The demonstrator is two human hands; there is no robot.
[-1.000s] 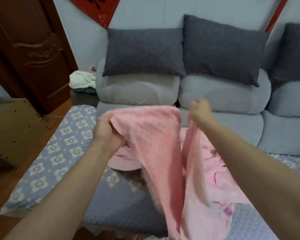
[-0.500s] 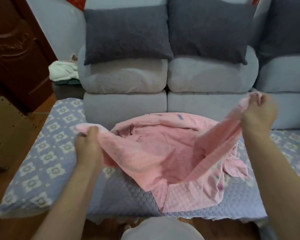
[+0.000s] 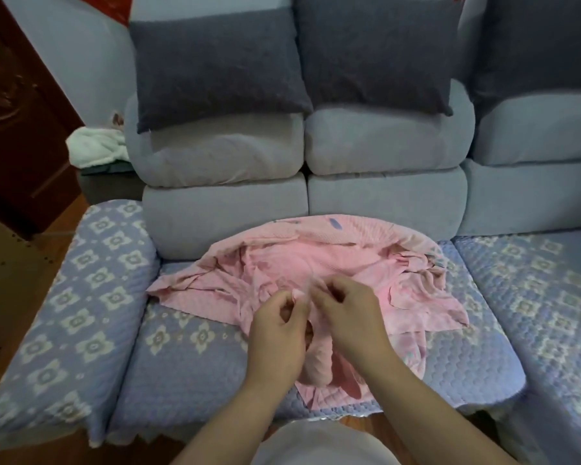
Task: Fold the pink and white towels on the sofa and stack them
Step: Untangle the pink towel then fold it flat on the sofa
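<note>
On the sofa seat (image 3: 316,380), over its quilted lilac cover with the white flower print, the pink towel (image 3: 316,266) lay in a loose, rumpled heap, its far edge riding up against the grey plush backrest (image 3: 225,216) and one end trailing down toward the front lip of the seat. Both hands met at the middle of the heap, close together. The left hand (image 3: 279,327) had its fingers curled, pinching a small pucker of pink cloth; the right hand (image 3: 346,313) was curled in the same way just beside it, and seemed to nip the same fold, though blur made its exact hold hard to read. I judged this an early step: the person was hunting out an edge or corner so the piece could be spread flat, with no fold yet made. The next move would call for drawing the hands apart along that edge and laying the cloth smooth across the seat.

The pink fabric looked thin and waffle-textured, soft enough to crease everywhere, with faint printed marks near its far rim. A white towel (image 3: 94,147) sat bunched and fluffy on a dark low stand left of the sofa, well apart. Two charcoal cushions (image 3: 215,68) leaned against the backrest above.
</note>
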